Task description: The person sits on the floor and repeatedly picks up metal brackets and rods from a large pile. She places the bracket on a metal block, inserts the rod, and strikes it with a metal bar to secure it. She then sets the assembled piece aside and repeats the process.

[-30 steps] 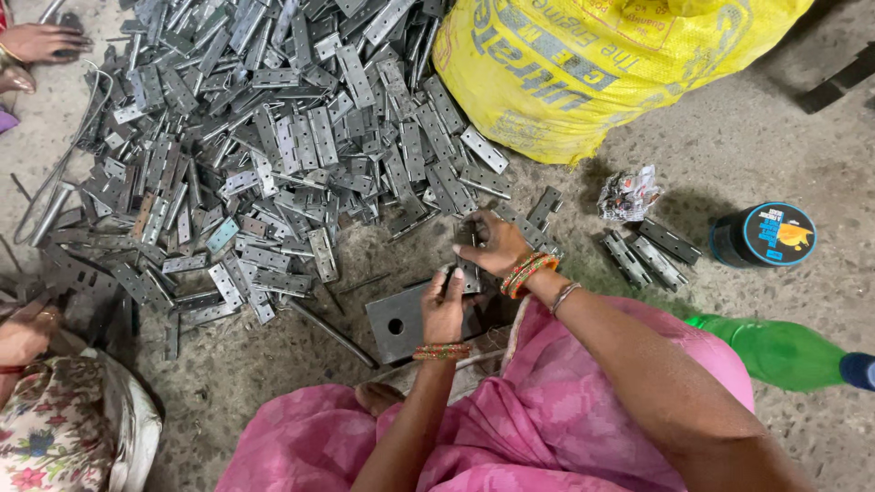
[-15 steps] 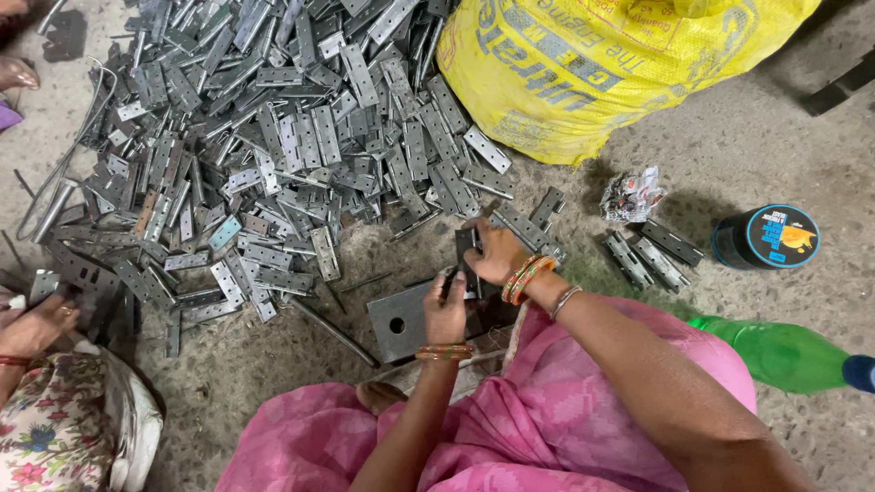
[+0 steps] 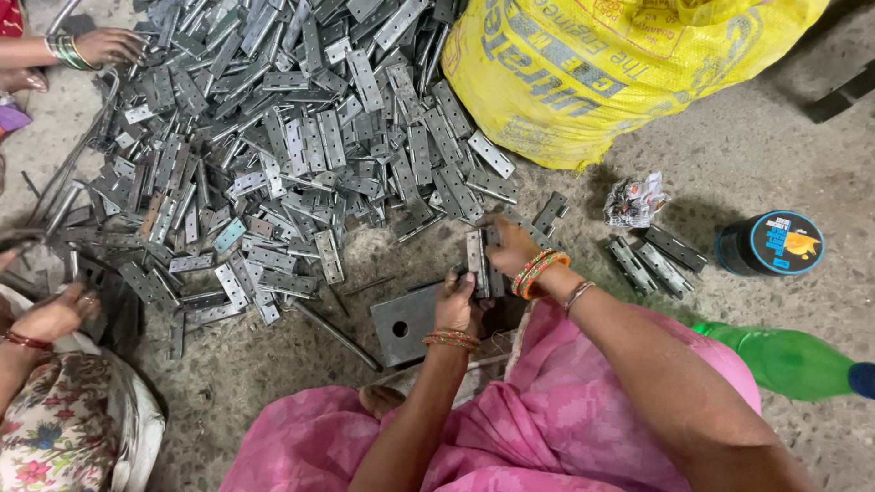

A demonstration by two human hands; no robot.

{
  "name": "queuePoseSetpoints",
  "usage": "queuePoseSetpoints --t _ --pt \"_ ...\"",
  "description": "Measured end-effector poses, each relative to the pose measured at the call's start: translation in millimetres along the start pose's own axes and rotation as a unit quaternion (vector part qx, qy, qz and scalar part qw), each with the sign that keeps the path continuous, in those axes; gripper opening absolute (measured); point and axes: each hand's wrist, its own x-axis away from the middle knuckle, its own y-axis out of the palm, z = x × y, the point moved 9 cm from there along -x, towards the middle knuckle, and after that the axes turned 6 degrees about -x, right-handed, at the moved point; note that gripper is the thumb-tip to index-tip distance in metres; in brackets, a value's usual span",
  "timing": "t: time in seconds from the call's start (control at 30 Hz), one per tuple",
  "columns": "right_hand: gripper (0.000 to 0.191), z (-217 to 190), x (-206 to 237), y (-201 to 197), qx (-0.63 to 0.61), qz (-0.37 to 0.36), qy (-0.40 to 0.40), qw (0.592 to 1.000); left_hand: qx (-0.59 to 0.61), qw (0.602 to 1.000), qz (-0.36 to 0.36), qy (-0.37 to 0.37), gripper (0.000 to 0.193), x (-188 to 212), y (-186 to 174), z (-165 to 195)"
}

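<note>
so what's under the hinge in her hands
The hinge, held by the left hand and right hand, stands over a square steel block with a round hole, on the concrete floor. The hands cover the contact point.

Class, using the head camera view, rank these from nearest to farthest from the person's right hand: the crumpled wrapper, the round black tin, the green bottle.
From the right hand:
1. Crumpled wrapper, to its right.
2. Round black tin, farther right.
3. Green bottle, lower right.

The right hand (image 3: 507,244) has lifted a grey hinge (image 3: 478,262) upright; left hand (image 3: 458,305) joined it.
</note>
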Motion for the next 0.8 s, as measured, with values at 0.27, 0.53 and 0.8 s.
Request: queuePoseSetpoints --t 0.27,0.53,0.8 --pt "0.062 41 -12 -10 0.119 -0.065 0.081 0.988 -0.665 0.732 0.063 0.134 0.042 -19 6 67" --pt "0.054 31 -8 -36 0.152 0.017 0.088 0.984 -0.688 0.643 0.241 0.235 0.031 -55 6 172" --pt "0.058 3 -4 -47 0.148 0.017 0.082 0.985 -0.747 0.556 0.26 0.256 0.056 -91 70 222"
